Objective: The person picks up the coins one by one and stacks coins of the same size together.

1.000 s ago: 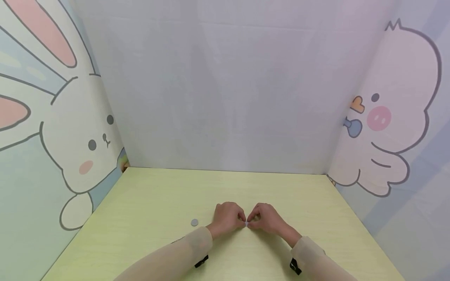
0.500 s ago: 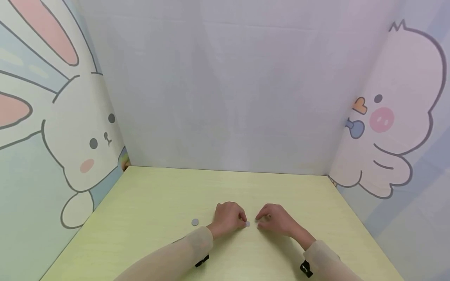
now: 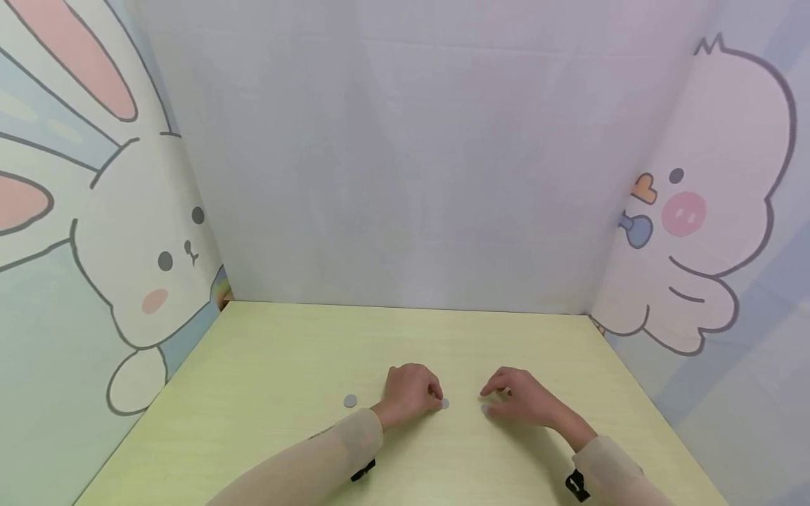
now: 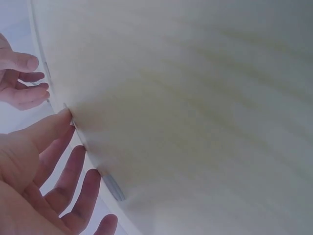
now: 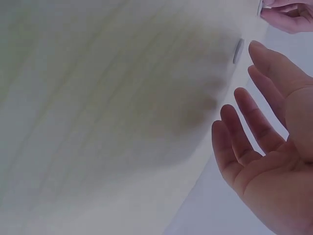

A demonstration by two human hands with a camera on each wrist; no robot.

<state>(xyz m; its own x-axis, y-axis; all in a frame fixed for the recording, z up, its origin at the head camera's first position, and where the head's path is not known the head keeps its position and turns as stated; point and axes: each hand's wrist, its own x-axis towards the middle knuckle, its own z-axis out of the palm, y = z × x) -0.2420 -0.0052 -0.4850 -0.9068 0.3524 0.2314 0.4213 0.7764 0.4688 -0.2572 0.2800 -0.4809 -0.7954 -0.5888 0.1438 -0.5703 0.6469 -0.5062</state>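
Three small grey coins lie along the middle of the table. The thumb and index finger of my left hand pinch the middle coin at its left edge; in the left wrist view only a thin sliver of it shows at the fingertips. My right hand is off to the right, its fingers spread and loosely bent, holding nothing. A second coin lies flat on the table just beyond its thumb tip in the right wrist view. The third coin rests to the left of my left hand.
The pale yellow wooden table meets a plain light curtain at its back edge. Printed side panels stand left and right, with a rabbit and a chick. Both forearms wear light sleeves with black straps.
My right hand has moved right, away from my left hand, and its fingers have opened. A coin now lies by its thumb. My left hand has stayed in place.
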